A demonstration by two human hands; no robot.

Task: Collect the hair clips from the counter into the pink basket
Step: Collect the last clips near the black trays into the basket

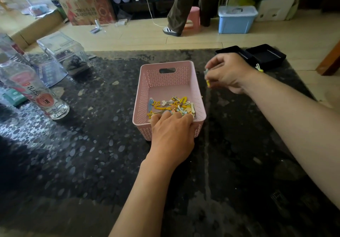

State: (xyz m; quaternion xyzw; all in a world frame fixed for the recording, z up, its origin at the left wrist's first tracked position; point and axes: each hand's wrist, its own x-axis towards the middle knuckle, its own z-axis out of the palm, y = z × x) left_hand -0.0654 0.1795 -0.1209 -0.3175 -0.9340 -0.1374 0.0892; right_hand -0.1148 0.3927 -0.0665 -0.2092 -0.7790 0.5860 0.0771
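Note:
The pink basket (166, 78) stands on the dark speckled counter (92, 144), with several colourful hair clips (171, 105) piled in its near half. My left hand (172, 133) grips the basket's near rim, fingers curled over the edge into the basket. My right hand (228, 73) hovers just right of the basket's far right corner and pinches small hair clips (207, 79), one grey and one yellow, between its fingertips. Another yellow clip (259, 67) lies on the counter behind my right wrist.
A black open box (257, 54) sits at the counter's far right. Clear plastic bottles (33, 89) and a transparent container (64, 50) stand at the left. Beyond the counter is a wooden floor with a blue bin (236, 20), a pink stool and a standing person's legs (179, 6).

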